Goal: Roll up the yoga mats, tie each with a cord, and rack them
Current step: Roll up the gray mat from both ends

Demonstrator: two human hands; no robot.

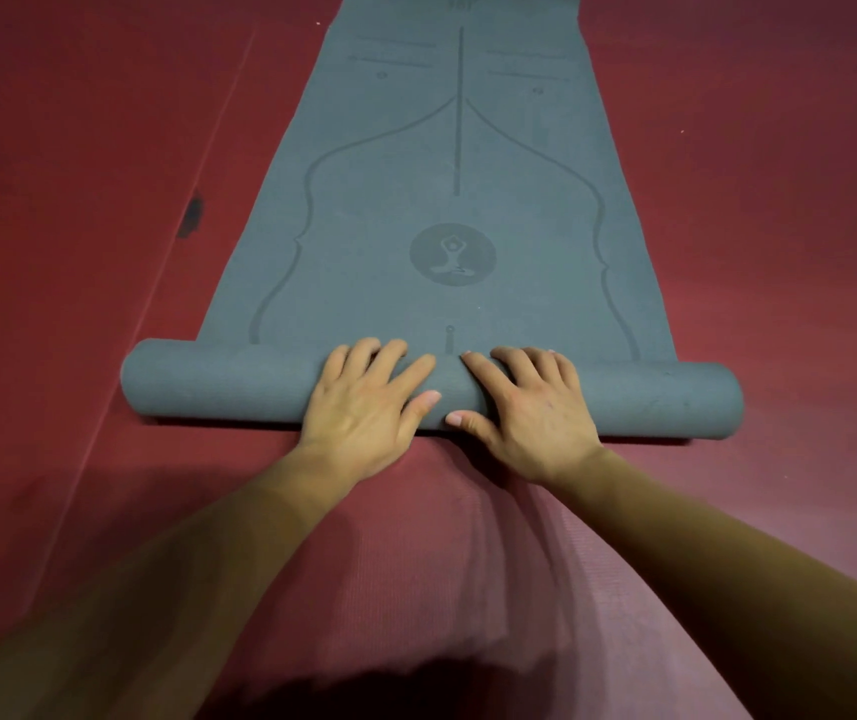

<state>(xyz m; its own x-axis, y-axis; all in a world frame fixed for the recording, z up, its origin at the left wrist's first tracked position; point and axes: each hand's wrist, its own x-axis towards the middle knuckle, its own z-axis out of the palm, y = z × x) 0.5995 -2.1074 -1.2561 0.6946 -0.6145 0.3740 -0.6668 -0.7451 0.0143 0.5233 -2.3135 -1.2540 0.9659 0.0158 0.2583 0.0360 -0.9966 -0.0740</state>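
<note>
You're pressing your left hand (364, 402) and right hand (533, 413), fingers spread wide, side by side on the rolled near end of the grey yoga mat (447, 163), which is lying on the red floor (52, 148).

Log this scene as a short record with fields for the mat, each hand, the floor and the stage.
mat: grey yoga mat, near end wound into a roll lying crosswise, the rest flat
left hand: rests on the roll's middle, fingers over its top
right hand: beside it, resting likewise
floor: red floor, dark mark left of the mat
cord: none in view
stage: rolling under way, not tied
</note>
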